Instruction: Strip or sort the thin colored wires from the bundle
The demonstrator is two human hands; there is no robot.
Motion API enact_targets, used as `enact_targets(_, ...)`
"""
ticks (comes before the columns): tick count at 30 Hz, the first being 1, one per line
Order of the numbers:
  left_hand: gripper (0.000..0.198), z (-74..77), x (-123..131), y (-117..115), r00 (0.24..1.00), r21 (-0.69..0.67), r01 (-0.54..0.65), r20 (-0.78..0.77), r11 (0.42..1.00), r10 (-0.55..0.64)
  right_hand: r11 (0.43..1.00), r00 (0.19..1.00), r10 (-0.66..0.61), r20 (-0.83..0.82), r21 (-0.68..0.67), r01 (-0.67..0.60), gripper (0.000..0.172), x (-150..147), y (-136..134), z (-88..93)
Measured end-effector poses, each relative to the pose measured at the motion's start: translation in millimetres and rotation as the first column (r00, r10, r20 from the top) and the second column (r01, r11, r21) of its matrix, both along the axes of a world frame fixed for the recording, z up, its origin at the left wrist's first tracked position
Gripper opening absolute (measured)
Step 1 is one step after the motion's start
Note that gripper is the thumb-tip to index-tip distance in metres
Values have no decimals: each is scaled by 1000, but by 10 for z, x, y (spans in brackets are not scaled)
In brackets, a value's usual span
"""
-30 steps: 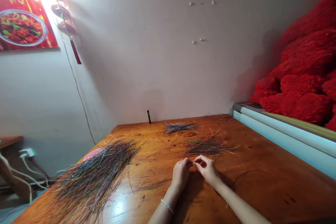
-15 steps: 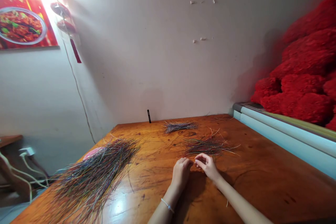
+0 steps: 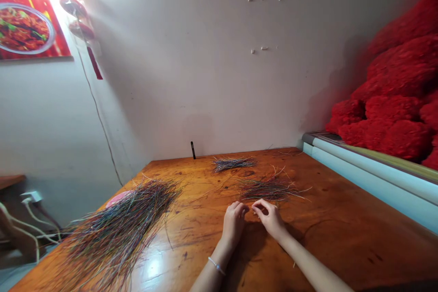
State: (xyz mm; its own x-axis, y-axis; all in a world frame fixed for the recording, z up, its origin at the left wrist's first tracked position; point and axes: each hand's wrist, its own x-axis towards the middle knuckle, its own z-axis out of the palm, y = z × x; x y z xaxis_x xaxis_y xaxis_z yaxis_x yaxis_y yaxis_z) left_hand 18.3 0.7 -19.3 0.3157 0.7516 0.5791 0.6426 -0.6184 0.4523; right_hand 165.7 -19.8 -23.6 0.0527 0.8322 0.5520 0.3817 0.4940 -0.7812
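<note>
Wooden surface against a bare wall. Left hand and right hand resting low, just apart, half closed, fingertips almost meeting; any hold on a thin wire: cannot tell. Small wire bundle just ahead of both hands, narrower wire bundle farther back, large wire pile off left, touching pink object.

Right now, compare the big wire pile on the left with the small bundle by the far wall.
The big pile of thin multicoloured wires is far larger than the small bundle. The pile spreads loosely to the table's left edge; the bundle lies compact near the wall. Both are thin strands lying roughly parallel on the wooden table.
</note>
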Motion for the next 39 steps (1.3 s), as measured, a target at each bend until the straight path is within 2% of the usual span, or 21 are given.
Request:
enact_targets(10, 18, 5, -17, -3, 998, 8, -7, 68, 1000, 7, 996, 992, -5, 128, 85, -5, 17, 14, 10, -61)
enact_targets(17, 18, 16, -10, -40, 1000, 12, -21, 4, 1000, 21, 994, 986, -45, 163, 102, 29, 18, 34, 27, -64)
enact_targets(27, 15, 18, -4, -41, 1000, 5, -31, -2, 1000, 31, 996, 986, -50, 158, 84, 37, 17, 47, 72, -125)
enact_targets(39, 15, 33, -11, -51, 997, 42, -42, -63, 998, 45, 995, 981, -53, 185, 88, 37, 22, 27, 26, -43)
